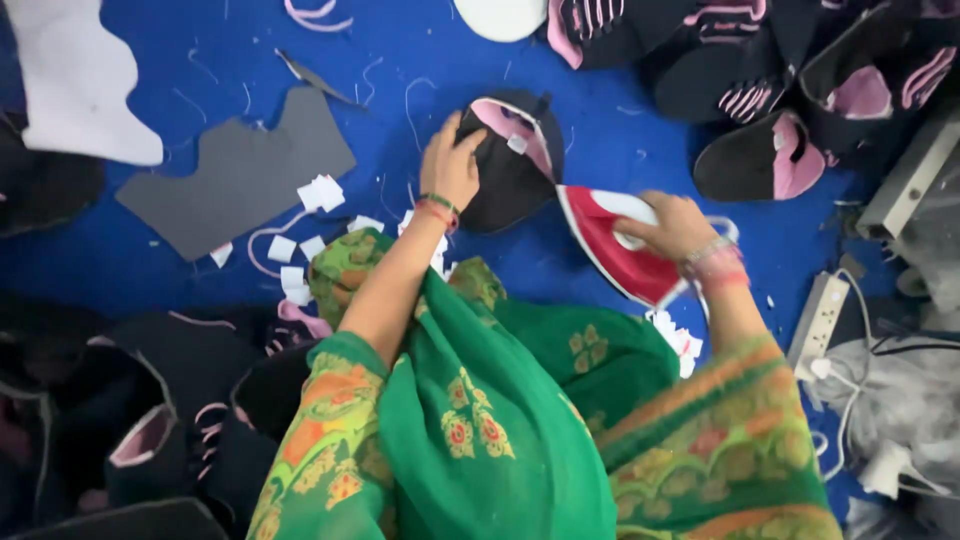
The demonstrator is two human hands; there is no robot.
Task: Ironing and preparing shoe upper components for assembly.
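Note:
My left hand (450, 162) presses down on a black shoe upper with pink lining (512, 160) lying on the blue cloth surface (400, 60). A small white tag sits on the upper's lining. My right hand (668, 226) grips the white handle of a red and white clothes iron (612, 240), which is tilted with its tip next to the upper's right edge. Green patterned fabric of my clothing covers the lower middle of the view.
Several finished black and pink uppers (760, 70) pile at the top right and more (150, 430) at the lower left. A grey cut sheet (235, 170), a white sheet (75, 80), small white tags (320, 192) and a power strip (820, 318) lie around.

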